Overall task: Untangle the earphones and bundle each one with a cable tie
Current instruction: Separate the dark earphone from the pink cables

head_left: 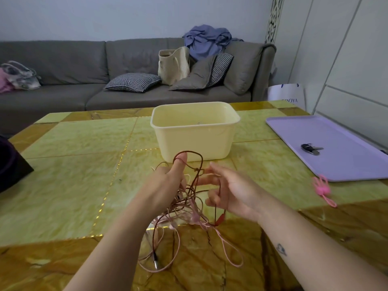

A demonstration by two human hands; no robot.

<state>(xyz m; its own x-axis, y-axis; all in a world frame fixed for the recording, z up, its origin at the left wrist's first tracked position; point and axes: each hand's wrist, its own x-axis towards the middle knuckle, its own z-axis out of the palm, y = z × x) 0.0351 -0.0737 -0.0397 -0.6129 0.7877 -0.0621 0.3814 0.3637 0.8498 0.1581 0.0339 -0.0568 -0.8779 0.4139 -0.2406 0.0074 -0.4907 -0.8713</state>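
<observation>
A tangle of dark red earphones (pixel 195 179) and pale pink earphones (pixel 197 221) hangs between my hands above the table. My left hand (pixel 168 183) grips the bunch, with a red loop hooked over its raised thumb. To the right, my right hand (pixel 226 192) has its fingers curled through the red cord, and a red earbud dangles below it. Pink loops and a metal plug (pixel 155 261) trail onto the table near me. Pink cable ties (pixel 322 189) lie on the table to the right.
A cream plastic tub (pixel 195 131) stands just beyond my hands. A lilac tray (pixel 336 143) with keys (pixel 310 148) on it sits at the right. A dark object (pixel 12 164) is at the left edge. A grey sofa lies behind the table.
</observation>
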